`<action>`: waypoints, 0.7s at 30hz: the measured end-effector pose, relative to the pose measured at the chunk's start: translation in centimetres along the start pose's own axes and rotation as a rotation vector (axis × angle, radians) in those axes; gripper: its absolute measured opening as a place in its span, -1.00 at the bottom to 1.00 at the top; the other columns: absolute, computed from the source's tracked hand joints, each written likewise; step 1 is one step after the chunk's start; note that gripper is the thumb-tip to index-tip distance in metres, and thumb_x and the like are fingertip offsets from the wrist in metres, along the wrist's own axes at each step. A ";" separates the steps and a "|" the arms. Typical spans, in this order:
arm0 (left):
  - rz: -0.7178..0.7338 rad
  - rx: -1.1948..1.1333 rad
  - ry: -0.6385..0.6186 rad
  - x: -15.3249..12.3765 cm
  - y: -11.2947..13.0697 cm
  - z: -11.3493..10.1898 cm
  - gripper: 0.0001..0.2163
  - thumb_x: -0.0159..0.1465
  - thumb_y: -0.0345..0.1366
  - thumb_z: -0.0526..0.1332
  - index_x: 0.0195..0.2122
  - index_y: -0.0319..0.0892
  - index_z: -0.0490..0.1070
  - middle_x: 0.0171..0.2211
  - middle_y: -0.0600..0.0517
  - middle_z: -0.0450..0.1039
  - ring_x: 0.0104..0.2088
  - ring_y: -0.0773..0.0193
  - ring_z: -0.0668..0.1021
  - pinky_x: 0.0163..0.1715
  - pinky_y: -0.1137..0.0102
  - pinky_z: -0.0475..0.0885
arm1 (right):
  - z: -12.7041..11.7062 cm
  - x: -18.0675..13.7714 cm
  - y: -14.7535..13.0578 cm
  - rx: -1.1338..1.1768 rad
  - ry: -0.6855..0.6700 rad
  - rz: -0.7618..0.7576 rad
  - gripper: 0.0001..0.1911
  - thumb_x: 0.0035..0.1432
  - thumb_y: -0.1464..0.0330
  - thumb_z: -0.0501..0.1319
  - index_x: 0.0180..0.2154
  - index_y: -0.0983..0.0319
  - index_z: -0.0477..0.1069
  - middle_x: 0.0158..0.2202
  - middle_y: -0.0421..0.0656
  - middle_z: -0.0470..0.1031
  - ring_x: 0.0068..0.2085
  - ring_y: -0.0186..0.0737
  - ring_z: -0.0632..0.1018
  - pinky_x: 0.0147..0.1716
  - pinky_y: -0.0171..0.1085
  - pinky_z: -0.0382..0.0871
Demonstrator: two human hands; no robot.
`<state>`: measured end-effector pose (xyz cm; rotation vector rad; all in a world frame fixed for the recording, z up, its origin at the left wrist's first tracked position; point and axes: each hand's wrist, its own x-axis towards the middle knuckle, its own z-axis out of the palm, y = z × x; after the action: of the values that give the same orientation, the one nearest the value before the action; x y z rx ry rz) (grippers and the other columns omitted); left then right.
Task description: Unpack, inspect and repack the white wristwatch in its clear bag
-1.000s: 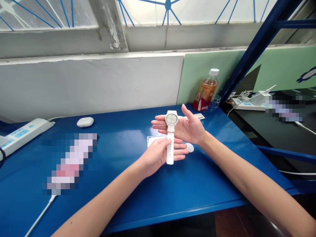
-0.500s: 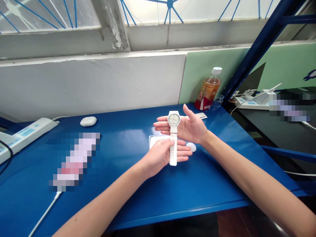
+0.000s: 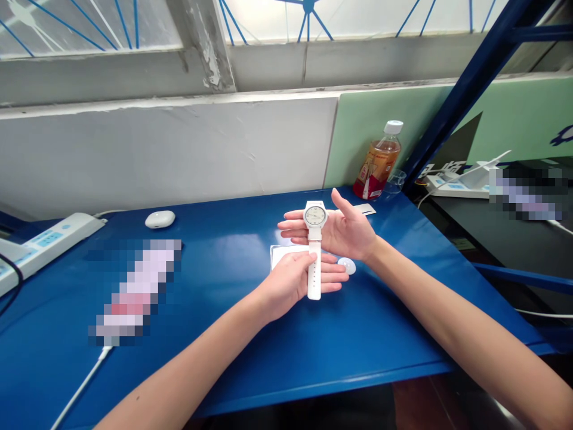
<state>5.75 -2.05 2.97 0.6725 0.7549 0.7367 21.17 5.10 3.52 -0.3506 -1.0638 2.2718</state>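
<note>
A white wristwatch with a round dial and a white strap lies across both my hands above the blue table. My right hand is held palm up with its fingers stretched out, and the watch face rests on those fingers. My left hand pinches the lower strap between thumb and fingers. Under the hands lie a flat white card and a small white round piece.
A bottle of amber drink stands at the table's back right by a green panel. A white earbud case and a power strip lie at the left. A blue steel post rises at the right, with a second strip behind it.
The hands and watch have stayed almost still; only the view shifted slightly between the earliest frame and now.
</note>
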 end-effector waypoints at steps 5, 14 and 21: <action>0.000 0.006 -0.010 0.1 -0.1 -0.2 -0.74 0.39 -0.39 0.05 -0.17 -0.43 0.51 -0.17 -0.35 0.61 -0.17 -0.03 0.67 -0.04 0.08 0.50 | -0.1 0.1 0.0 0.015 -0.019 -0.001 -0.18 0.33 -0.11 -0.28 0.03 0.36 0.44 0.14 0.14 0.47 0.17 0.03 0.48 0.25 0.01 0.15; 0.009 0.009 -0.034 0.0 -0.2 -0.3 -0.76 0.39 -0.36 0.09 -0.18 -0.41 0.51 -0.16 -0.34 0.60 -0.15 -0.03 0.67 -0.02 0.06 0.48 | -0.2 0.1 0.1 0.004 -0.008 0.019 -0.20 0.31 -0.12 -0.24 0.05 0.35 0.42 0.16 0.14 0.45 0.19 0.04 0.45 0.24 0.02 0.15; 0.006 0.023 0.001 0.0 0.1 0.1 -0.74 0.41 -0.38 0.05 -0.18 -0.44 0.50 -0.20 -0.33 0.61 -0.21 0.01 0.67 -0.10 0.13 0.52 | 0.3 0.0 -0.1 0.020 -0.018 -0.001 -0.38 0.30 0.15 -0.20 0.07 0.41 0.39 0.13 0.12 0.49 0.16 0.05 0.49 0.26 0.05 0.10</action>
<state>5.78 -2.06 3.09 0.6960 0.7632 0.7348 21.03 5.00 3.74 -0.3225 -1.0496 2.2869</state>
